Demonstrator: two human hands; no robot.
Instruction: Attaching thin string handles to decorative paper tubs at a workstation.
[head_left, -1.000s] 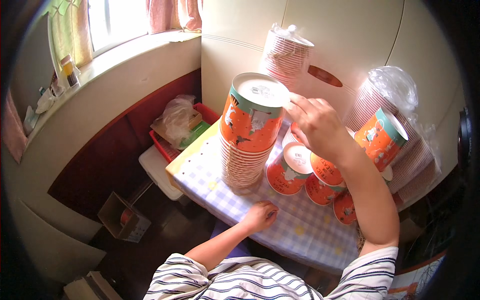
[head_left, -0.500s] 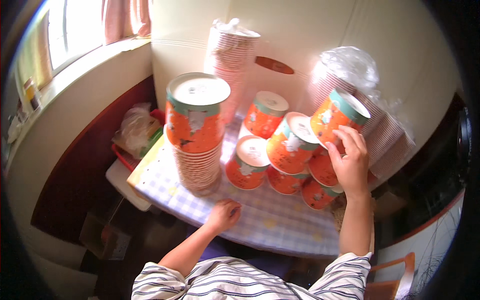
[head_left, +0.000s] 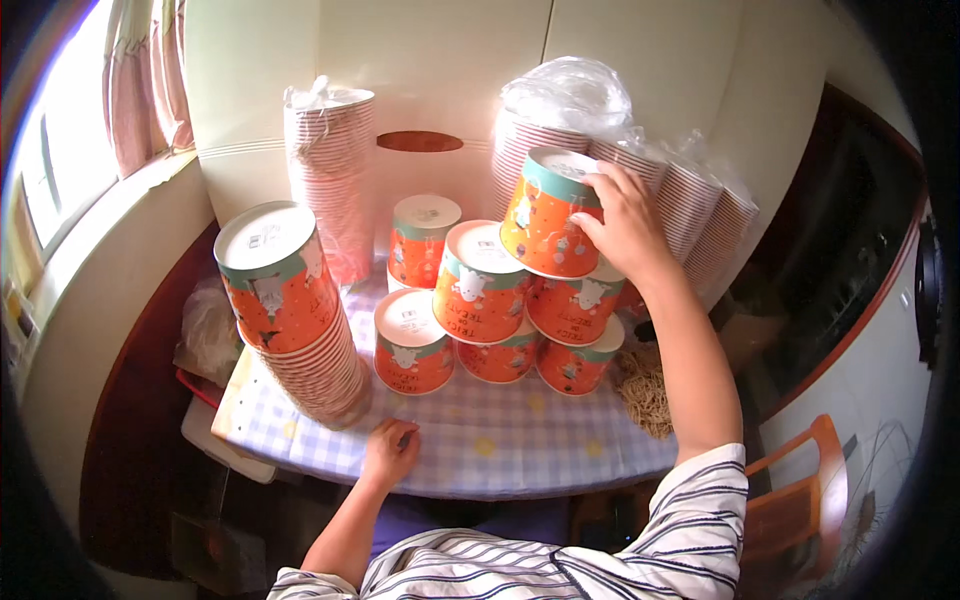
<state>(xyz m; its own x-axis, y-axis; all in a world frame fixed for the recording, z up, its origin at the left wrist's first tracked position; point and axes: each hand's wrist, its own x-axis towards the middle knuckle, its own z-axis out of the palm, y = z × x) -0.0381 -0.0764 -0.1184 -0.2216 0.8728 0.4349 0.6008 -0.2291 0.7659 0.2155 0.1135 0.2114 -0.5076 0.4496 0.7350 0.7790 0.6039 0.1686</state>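
Note:
My right hand (head_left: 625, 215) grips an upside-down orange paper bucket (head_left: 550, 225) with a green band, thumb on its side and fingers near its upturned base. This bucket tops a small pyramid; whether it fully rests there I cannot tell. Beneath it are two buckets, a left one (head_left: 483, 285) and a right one (head_left: 577, 300), above a bottom row of three, whose left bucket (head_left: 412, 345) stands nearest my left hand. My left hand (head_left: 390, 452) lies loosely closed at the table's front edge, beside a tall nested stack of upside-down buckets (head_left: 285, 300).
Another orange bucket (head_left: 424, 245) stands behind the pyramid. Plastic-wrapped cup stacks line the wall, one tall stack (head_left: 332, 190) at left and several, including a bagged stack (head_left: 525, 150), at right. A tan stringy heap (head_left: 647, 390) lies on the checked tablecloth (head_left: 480, 445). A wooden chair (head_left: 800, 490) stands right.
My view has swung right and the scene has shifted left. My right hand still holds the top bucket, now more upright over the pyramid. My left hand remains closed by the table edge.

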